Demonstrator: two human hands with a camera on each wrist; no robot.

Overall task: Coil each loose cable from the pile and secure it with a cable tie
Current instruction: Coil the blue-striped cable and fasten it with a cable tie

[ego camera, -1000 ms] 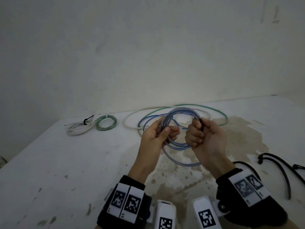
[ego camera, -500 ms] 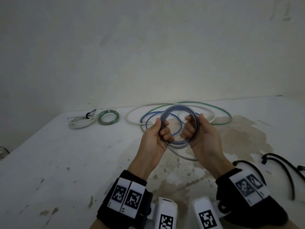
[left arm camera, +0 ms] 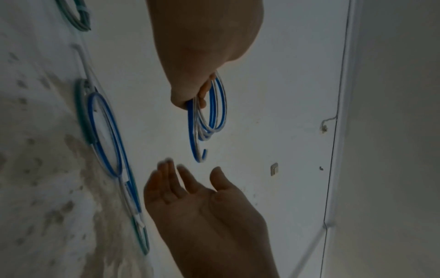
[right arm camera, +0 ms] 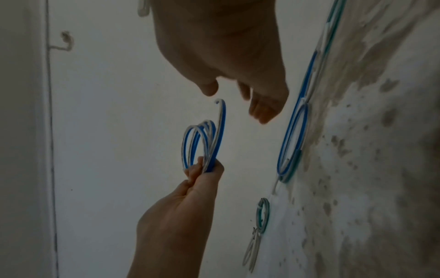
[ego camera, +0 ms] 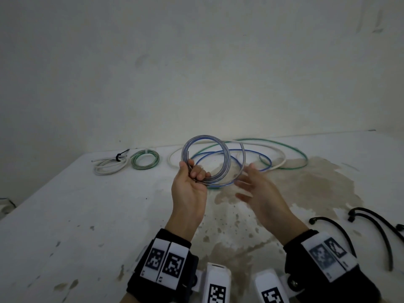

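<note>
A blue-and-white cable coil point(ego camera: 206, 160) is held up above the table, its loops springing apart and one free end curling out to the right. My left hand point(ego camera: 192, 173) pinches the coil point(left arm camera: 209, 112) at its lower left edge point(right arm camera: 204, 148). My right hand point(ego camera: 247, 182) is beside the coil, fingers spread and relaxed, touching nothing. Behind on the table lies the loose cable pile point(ego camera: 273, 158): white, green and blue cables in wide loops. Black cable ties point(ego camera: 371, 224) lie at the right.
Two finished coils lie at the back left: a white coil point(ego camera: 109, 167) bound with a black tie and a green-and-white coil point(ego camera: 145, 159). The white table point(ego camera: 76, 215) is stained brown in the middle. A wall stands right behind the table.
My right hand has let go of the coil and drawn back with fingers spread. The coil has sprung looser, and my left hand has lifted it up and to the left.
</note>
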